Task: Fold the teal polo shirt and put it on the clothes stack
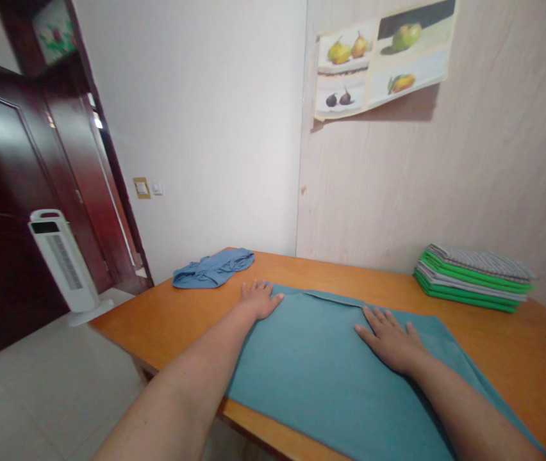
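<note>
A teal cloth (pixel 311 358) lies spread on the wooden table, its near side hanging past the front edge. Along its far edge a narrow strip is folded or lifted between my hands. My left hand (pixel 259 299) rests flat at the cloth's far left corner, fingers spread, partly on the bare wood. On the far right part of the cloth, my right hand (pixel 392 338) is laid palm down with its fingers apart. Neither hand grips anything.
The orange-brown table (pixel 157 326) stands against the wall. A crumpled blue garment (pixel 214 269) lies at its back left. Folded green and grey cloths (pixel 475 278) are stacked at the back right. A white tower fan (pixel 64 262) stands on the floor by a dark door (pixel 8 211).
</note>
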Available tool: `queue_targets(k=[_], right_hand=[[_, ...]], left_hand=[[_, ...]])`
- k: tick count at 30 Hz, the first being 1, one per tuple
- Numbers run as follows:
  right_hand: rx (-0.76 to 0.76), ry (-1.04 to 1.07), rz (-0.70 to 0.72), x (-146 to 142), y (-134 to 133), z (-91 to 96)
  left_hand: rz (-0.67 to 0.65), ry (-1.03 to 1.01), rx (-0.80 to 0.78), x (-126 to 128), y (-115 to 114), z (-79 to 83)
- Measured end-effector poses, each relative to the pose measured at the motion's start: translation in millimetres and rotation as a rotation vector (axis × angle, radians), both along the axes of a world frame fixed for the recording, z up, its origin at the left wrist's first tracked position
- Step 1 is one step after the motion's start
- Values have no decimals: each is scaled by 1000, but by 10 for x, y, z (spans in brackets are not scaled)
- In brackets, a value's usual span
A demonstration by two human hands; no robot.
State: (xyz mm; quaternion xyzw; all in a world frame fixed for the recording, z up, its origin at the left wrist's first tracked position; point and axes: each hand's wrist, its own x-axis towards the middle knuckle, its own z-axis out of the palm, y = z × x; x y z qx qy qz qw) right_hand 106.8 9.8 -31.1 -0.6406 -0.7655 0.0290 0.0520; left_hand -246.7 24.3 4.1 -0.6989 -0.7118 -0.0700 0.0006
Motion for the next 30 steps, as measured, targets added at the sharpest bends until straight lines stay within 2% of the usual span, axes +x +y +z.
queue_targets(k=[3,8,11,15,19,25,30], right_hand=[[-6,4,-1,-2,9,3],[-9,4,-9,-5,11,9],[-7,6,-7,-11,4,19],[-13,8,-2,-21,2,30],[-18,18,-4,-27,6,30],[-34,29,-4,-40,-12,54],[-44,26,-6,-51,-23,76]], left_hand=[[-22,7,67,69,-54,65],[-311,-17,129,394,-157,97],[-406,-33,131,536,-199,44],[-403,-32,123,555,-207,0],[-364,-15,113,539,-165,34],[-368,26,132,667,-81,87],[-349,58,163,722,-77,38]])
